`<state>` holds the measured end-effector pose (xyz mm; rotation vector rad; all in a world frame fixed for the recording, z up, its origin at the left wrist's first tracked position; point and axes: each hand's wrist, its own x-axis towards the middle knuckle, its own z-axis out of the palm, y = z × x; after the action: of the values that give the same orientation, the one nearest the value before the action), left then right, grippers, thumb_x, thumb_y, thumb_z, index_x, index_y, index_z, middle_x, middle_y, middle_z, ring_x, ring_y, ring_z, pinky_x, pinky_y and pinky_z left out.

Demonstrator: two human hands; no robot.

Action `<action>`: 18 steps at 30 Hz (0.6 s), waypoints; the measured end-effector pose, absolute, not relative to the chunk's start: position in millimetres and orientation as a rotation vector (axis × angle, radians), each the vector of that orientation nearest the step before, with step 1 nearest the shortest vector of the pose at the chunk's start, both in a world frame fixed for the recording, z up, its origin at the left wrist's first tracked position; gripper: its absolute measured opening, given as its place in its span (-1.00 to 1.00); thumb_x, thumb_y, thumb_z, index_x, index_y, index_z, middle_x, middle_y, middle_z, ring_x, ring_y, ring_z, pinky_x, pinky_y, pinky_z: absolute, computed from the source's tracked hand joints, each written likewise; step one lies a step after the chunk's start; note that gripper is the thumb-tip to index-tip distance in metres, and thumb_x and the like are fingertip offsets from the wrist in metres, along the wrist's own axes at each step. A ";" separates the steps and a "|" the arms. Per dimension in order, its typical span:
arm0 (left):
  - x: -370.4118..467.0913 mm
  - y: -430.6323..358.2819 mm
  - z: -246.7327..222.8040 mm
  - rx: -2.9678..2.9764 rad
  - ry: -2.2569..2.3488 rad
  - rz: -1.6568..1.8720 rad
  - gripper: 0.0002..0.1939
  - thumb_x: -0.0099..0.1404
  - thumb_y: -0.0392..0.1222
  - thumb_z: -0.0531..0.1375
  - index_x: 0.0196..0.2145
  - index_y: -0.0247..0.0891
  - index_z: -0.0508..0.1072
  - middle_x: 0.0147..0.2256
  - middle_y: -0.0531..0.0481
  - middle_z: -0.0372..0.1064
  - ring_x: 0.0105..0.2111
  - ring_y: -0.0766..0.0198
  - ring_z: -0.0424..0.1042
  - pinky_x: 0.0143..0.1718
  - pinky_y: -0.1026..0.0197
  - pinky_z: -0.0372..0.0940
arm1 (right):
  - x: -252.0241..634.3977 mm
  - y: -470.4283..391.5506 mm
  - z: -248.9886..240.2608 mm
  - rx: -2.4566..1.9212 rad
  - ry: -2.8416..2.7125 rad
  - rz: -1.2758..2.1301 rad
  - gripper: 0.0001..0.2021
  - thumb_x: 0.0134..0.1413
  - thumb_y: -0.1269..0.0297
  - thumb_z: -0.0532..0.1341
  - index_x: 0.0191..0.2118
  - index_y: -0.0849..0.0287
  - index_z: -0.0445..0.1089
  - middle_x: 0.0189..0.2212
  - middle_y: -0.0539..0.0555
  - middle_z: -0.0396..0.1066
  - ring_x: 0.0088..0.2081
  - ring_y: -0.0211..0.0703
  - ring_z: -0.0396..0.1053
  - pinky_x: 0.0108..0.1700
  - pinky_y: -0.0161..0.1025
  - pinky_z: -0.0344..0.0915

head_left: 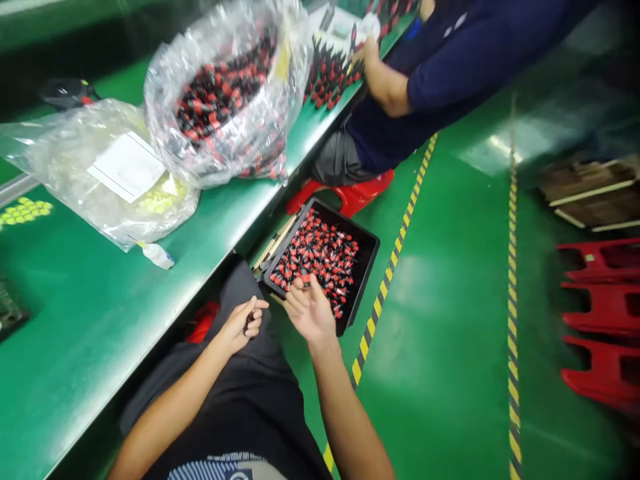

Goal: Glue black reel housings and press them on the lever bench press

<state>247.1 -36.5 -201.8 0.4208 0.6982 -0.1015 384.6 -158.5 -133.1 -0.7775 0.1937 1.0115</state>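
My left hand (pixel 244 325) is above my lap with its fingers curled around a small black part (pixel 249 323); most of that part is hidden. My right hand (pixel 314 312) is over the near edge of a black bin (pixel 367 257), palm up. Between its thumb and fingers is a small red-and-black part (pixel 305 277), its exact kind too small to tell. Many similar red-and-black parts (pixel 320 250) lie heaped in the bin.
On the green workbench (pixel 200 267) stand a large clear bag (pixel 165 100) of red-and-black parts, a flatter bag (pixel 75 160) with a paper and a small white bottle (pixel 157 255). A co-worker (pixel 425 87) sits beyond the bin; red stools (pixel 605 313) stand at right.
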 end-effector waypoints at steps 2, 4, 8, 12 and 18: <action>248.6 -35.0 -214.0 0.349 0.737 -0.101 -0.56 0.19 0.04 0.44 -0.18 -0.34 0.46 -0.47 0.17 0.15 -0.65 0.55 0.01 -0.68 0.41 -0.24 | 413.1 -159.4 -135.2 -0.834 0.223 0.835 -0.59 0.46 -0.05 0.07 -0.36 0.12 0.32 -0.62 -0.17 -0.06 -0.63 -0.34 -0.10 -0.58 -0.42 0.04; 250.5 -34.9 -221.5 0.349 0.731 -0.072 -0.59 0.14 -0.05 0.44 -0.20 -0.31 0.42 -0.45 0.16 0.19 -0.64 0.55 0.03 -0.67 0.40 -0.27 | 436.2 -154.2 -137.3 -0.936 0.226 0.746 -0.54 0.43 -0.12 0.04 -0.37 0.12 0.33 -0.62 -0.16 -0.03 -0.63 -0.34 -0.07 -0.58 -0.41 0.05; 253.2 -43.3 -227.7 0.429 0.708 -0.036 -0.52 0.08 0.02 0.48 -0.24 -0.29 0.39 -0.52 0.19 0.19 -0.69 0.56 -0.02 -0.66 0.37 -0.35 | 458.2 -113.4 -114.0 -1.238 -0.038 0.623 -0.59 0.16 -0.18 0.32 -0.33 0.12 0.44 -0.60 -0.13 0.12 -0.58 -0.33 0.07 -0.54 -0.36 0.07; 254.5 -49.6 -232.8 0.493 0.682 -0.043 -0.37 -0.02 0.27 0.50 -0.34 -0.27 0.35 -0.56 0.22 0.15 -0.69 0.56 -0.06 -0.65 0.34 -0.38 | 471.3 -29.6 -39.9 -1.533 -0.677 0.203 -0.75 0.23 0.02 0.31 -0.22 0.11 0.52 -0.45 0.00 0.38 -0.43 -0.20 0.30 -0.35 -0.23 0.29; 254.7 -44.1 -237.3 0.526 0.651 -0.042 -0.29 -0.07 0.40 0.47 -0.34 -0.24 0.32 -0.55 0.23 0.13 -0.67 0.55 -0.06 -0.63 0.32 -0.35 | 517.6 130.5 38.6 -2.131 -1.730 -0.159 -0.59 0.23 0.29 0.21 0.17 0.22 0.39 0.08 0.30 0.45 0.10 0.14 0.38 0.18 0.05 0.31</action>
<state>254.7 -44.1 -237.3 0.5262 0.6506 -0.0418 517.6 130.5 38.6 -2.1308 -1.7300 -0.1592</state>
